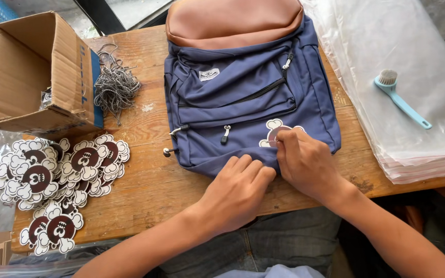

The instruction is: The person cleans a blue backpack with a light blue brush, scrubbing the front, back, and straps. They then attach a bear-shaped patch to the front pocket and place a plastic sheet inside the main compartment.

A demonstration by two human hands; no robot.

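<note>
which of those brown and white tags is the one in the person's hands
The tag on the blue backpack, pinched by the right hand. All the others lie piled on the table, left of the left hand.

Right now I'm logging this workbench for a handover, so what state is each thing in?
Backpack: lying flat, front up, pockets zipped.
Tag: on the backpack's lower front, partly covered.
Right hand: fingers pinching at the tag.
Left hand: pressing the backpack's bottom edge.
Cardboard box: on its side, open.
Cords: in a loose tangle.
Spare tags: piled, overlapping.
Plastic bags: stacked flat.
Brush: lying on the bags.
</note>
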